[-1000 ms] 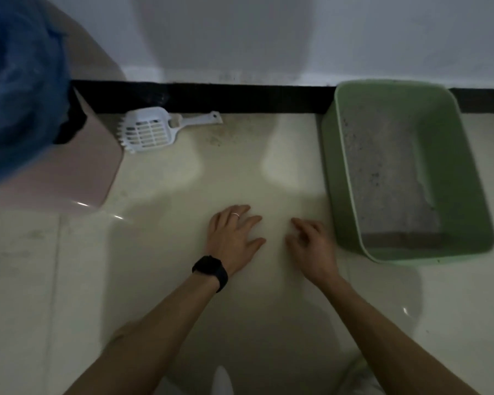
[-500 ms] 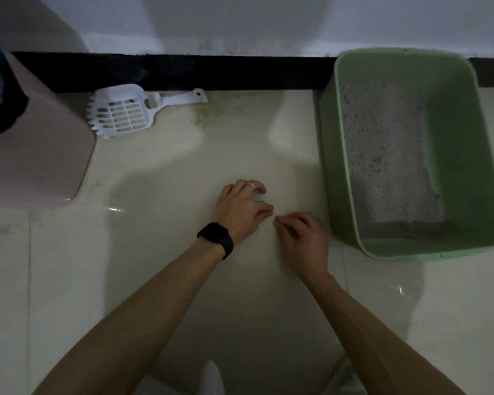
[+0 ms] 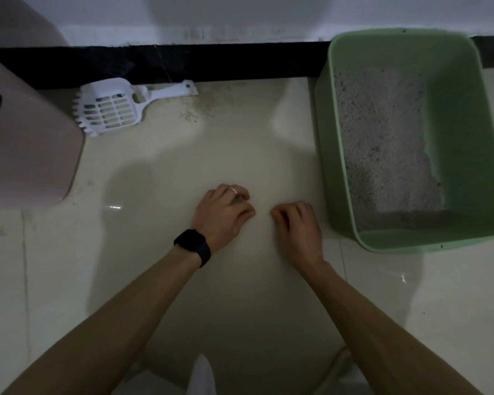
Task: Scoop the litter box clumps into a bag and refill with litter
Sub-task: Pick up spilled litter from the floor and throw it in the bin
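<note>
Pink container [image 3: 29, 155]: far left on the tiled floor [image 3: 160, 172], cut off by the frame edge; its contents are hidden.
Scoop [image 3: 109, 111]: white, slotted, lying untouched on the floor just beside the pink container, handle pointing towards the dark skirting.
Left hand [image 3: 223, 213]: low over the floor at centre, fingers curled under, ring and black watch [image 3: 193, 246] showing; whether it pinches anything cannot be told in the dim light.
Right hand [image 3: 297, 228]: just beside the left, fingers curled the same way, grip equally unclear.
Litter box [image 3: 465, 132]: green, at right against the wall, well apart from the scoop.
Litter [image 3: 382, 143]: grey, heaped along the box's left side; the right side bare.
Bag: none clearly visible.
Progress: apparently at the very start, with scooping, bagging and refilling all left.
</note>
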`<action>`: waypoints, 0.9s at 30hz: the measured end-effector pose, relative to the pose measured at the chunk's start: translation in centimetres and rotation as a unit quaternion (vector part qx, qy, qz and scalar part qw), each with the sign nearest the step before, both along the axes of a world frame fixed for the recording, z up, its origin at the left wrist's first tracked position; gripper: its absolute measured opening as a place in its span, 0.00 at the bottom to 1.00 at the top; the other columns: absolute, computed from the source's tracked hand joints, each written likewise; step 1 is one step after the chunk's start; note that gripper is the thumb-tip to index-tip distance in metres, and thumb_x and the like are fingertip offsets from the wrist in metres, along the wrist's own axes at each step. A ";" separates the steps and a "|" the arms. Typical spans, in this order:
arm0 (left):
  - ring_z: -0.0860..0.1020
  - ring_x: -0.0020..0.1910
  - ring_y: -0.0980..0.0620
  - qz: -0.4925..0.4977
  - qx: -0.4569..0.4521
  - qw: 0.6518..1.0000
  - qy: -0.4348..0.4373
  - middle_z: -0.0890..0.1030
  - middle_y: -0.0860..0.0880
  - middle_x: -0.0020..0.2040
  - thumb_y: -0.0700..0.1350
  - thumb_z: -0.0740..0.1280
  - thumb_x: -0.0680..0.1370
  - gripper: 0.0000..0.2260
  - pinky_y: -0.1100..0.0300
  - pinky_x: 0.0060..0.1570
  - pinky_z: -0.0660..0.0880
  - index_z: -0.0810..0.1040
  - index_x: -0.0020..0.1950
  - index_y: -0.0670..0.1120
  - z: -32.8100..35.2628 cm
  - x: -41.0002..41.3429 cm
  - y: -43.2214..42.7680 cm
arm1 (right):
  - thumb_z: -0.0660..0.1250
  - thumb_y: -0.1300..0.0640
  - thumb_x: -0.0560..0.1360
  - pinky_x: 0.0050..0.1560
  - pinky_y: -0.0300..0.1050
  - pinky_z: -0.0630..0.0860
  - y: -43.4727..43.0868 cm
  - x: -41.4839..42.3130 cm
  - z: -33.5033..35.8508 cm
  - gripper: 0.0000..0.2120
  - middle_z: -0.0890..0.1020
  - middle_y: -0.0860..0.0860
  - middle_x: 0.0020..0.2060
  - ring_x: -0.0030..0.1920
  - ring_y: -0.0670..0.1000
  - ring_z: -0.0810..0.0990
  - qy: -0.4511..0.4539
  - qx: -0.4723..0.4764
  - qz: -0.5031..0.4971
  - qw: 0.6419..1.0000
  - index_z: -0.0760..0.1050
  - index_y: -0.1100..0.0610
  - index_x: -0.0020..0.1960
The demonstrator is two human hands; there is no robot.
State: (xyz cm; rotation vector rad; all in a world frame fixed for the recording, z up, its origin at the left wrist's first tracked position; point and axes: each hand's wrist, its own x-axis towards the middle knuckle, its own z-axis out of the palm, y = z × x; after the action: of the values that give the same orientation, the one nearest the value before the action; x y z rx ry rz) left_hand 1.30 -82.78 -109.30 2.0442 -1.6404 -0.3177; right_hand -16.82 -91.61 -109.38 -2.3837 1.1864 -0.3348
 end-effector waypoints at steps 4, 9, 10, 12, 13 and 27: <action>0.72 0.51 0.51 0.023 -0.008 1.000 -0.009 0.80 0.52 0.50 0.53 0.65 0.76 0.11 0.56 0.45 0.70 0.85 0.41 0.53 0.0 -0.9 0.6 | 0.68 0.54 0.77 0.45 0.48 0.72 -0.2 0.4 -0.3 0.07 0.78 0.53 0.42 0.46 0.55 0.75 -0.008 0.015 -0.020 1.000 0.80 0.57 0.47; 0.72 0.49 0.49 0.030 -0.035 0.997 -0.055 0.81 0.53 0.49 0.51 0.70 0.75 0.06 0.54 0.46 0.68 0.84 0.40 0.53 -0.1 -2.5 -0.2 | 0.69 0.54 0.77 0.43 0.47 0.73 -0.5 0.6 -0.3 0.06 0.79 0.53 0.41 0.45 0.55 0.76 -0.018 0.001 -0.007 1.000 0.81 0.57 0.47; 0.72 0.49 0.49 0.033 -0.037 0.997 -0.066 0.81 0.53 0.49 0.50 0.71 0.75 0.05 0.54 0.45 0.69 0.84 0.40 0.53 -0.2 -2.8 -0.4 | 0.69 0.55 0.77 0.42 0.47 0.73 -0.6 0.7 -0.3 0.06 0.79 0.53 0.41 0.44 0.55 0.76 -0.021 -0.008 0.003 1.000 0.81 0.57 0.47; 0.73 0.48 0.48 0.032 -0.039 0.995 -0.087 0.81 0.52 0.49 0.47 0.72 0.74 0.04 0.53 0.44 0.69 0.83 0.40 0.50 -0.4 -3.1 -0.5 | 0.68 0.56 0.77 0.41 0.48 0.73 -0.7 0.9 -0.2 0.06 0.79 0.54 0.40 0.43 0.56 0.76 -0.016 -0.025 0.026 0.999 0.81 0.58 0.47; 0.74 0.48 0.47 0.029 -0.038 0.994 -0.094 0.81 0.51 0.49 0.46 0.73 0.74 0.03 0.53 0.44 0.69 0.83 0.41 0.49 -0.5 -3.2 -0.5 | 0.67 0.56 0.77 0.40 0.49 0.74 -0.8 1.0 -0.2 0.06 0.78 0.55 0.40 0.43 0.57 0.76 -0.006 -0.036 0.039 0.999 0.81 0.58 0.47; 0.75 0.54 0.46 0.151 0.001 0.988 -0.018 0.80 0.48 0.53 0.45 0.69 0.77 0.03 0.55 0.55 0.62 0.82 0.45 0.47 0.3 1.3 -4.0 | 0.64 0.59 0.78 0.46 0.53 0.72 -0.6 2.3 0.0 0.06 0.76 0.57 0.40 0.42 0.59 0.73 0.027 -0.001 0.027 0.999 0.76 0.60 0.44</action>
State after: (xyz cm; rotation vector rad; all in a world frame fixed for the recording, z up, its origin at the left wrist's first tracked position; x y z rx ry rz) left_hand 2.57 -86.73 -108.96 2.2703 -1.3232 -0.1763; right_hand -14.51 -92.25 -109.43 -2.4355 1.1437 -0.2542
